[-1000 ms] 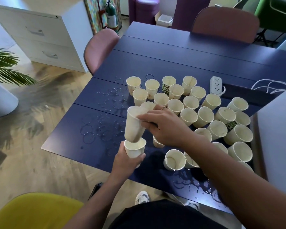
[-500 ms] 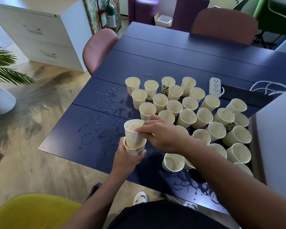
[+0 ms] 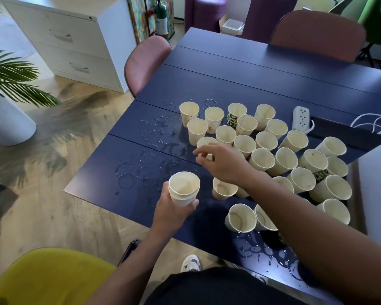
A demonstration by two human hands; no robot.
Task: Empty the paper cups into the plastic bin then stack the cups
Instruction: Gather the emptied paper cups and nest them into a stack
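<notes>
Stacking now: across the wet blue bench (image 3: 128, 172) the crowd of loose paper cups (image 3: 284, 159) waits, my left hand (image 3: 174, 213) grips the nested stack (image 3: 183, 188), and my right hand's (image 3: 223, 161) fingers (image 3: 199, 152) hover uncurled, holding nothing, over the nearest cup (image 3: 205, 142), which I'd pinch by its rim next.

Matt paper cups all over a wet, dark blue table

The paper cups (image 3: 261, 160) look plain cream with a dull finish and thin rolled rims; a couple carry green printed wrap, and the nested pair (image 3: 183, 187) in the left hand (image 3: 173, 213) looks just as matt. The table (image 3: 240, 84) is smooth, satin dark blue, with shiny water rings (image 3: 128, 180) sitting on it. The power strip (image 3: 301, 118) is glossy white plastic. The floor (image 3: 42, 212) is matt wood-look herringbone.
</notes>
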